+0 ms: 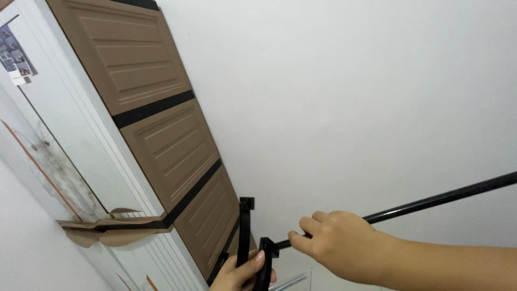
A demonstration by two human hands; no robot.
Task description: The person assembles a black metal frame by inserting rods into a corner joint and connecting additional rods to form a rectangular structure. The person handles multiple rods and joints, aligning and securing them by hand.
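My right hand (pixel 336 240) is closed around a long thin black rod (pixel 441 198) that runs from the right edge down toward the middle bottom. My left hand (pixel 242 272), low at the bottom edge, grips a black connector piece (pixel 264 258) at the rod's end. A black square-section bar (pixel 245 229) stands upright just left of it, against my left fingers. Both hands sit in front of a white wall (pixel 334 86).
A tall brown panelled board (pixel 156 124) with black bands leans against a white ribbed surface (pixel 81 134) at the left. Torn brown cardboard (pixel 107 226) sticks out near its lower part. A clear plastic edge (pixel 293 280) shows at the bottom.
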